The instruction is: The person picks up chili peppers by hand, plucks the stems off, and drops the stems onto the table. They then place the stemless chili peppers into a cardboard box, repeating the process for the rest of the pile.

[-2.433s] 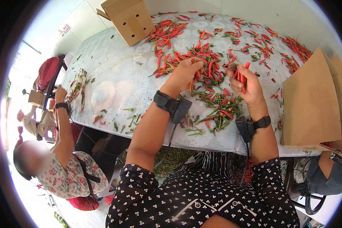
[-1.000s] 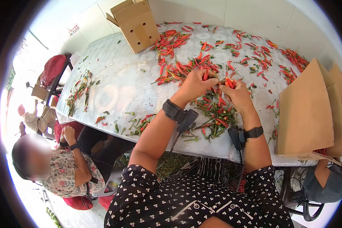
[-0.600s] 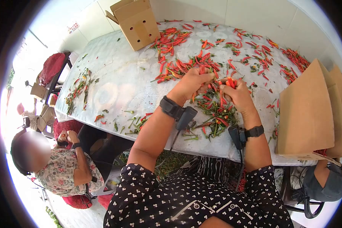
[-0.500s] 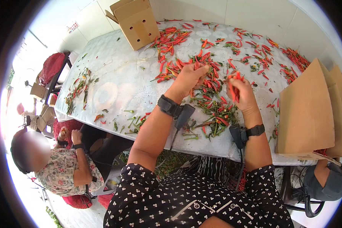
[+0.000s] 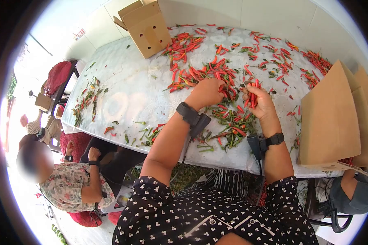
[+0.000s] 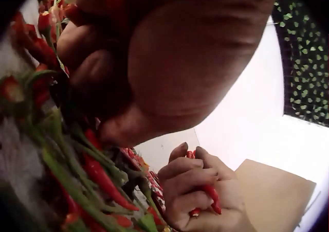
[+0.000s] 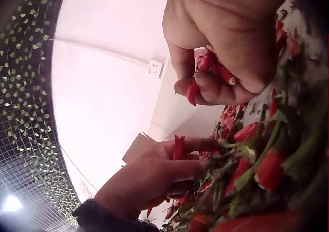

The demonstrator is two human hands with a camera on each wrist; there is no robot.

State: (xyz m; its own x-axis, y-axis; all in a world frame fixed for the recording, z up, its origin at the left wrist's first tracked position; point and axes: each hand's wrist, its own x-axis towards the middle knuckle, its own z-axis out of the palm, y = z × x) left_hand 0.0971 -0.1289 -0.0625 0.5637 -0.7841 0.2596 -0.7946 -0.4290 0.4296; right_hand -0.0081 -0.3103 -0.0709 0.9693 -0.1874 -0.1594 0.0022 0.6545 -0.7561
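Note:
My right hand curls round a small bunch of red chili peppers, raised over the table. Their tips poke out between the fingers in both wrist views. My left hand reaches down into the chili pile, fingertips among green stems and red pods. A red chili sticks up between its curled fingers in the right wrist view. Most of what this hand grips is hidden behind its back in the head view. Loose chilies with stems lie right under it in the left wrist view.
A cardboard box stands at the back left and a larger box at the right edge. More chilies lie scattered over the table. Seated people flank the table.
My left hand has come down into the pile, after meeting the right hand about a second ago. My right hand has drawn back rightward, still holding red chilies.

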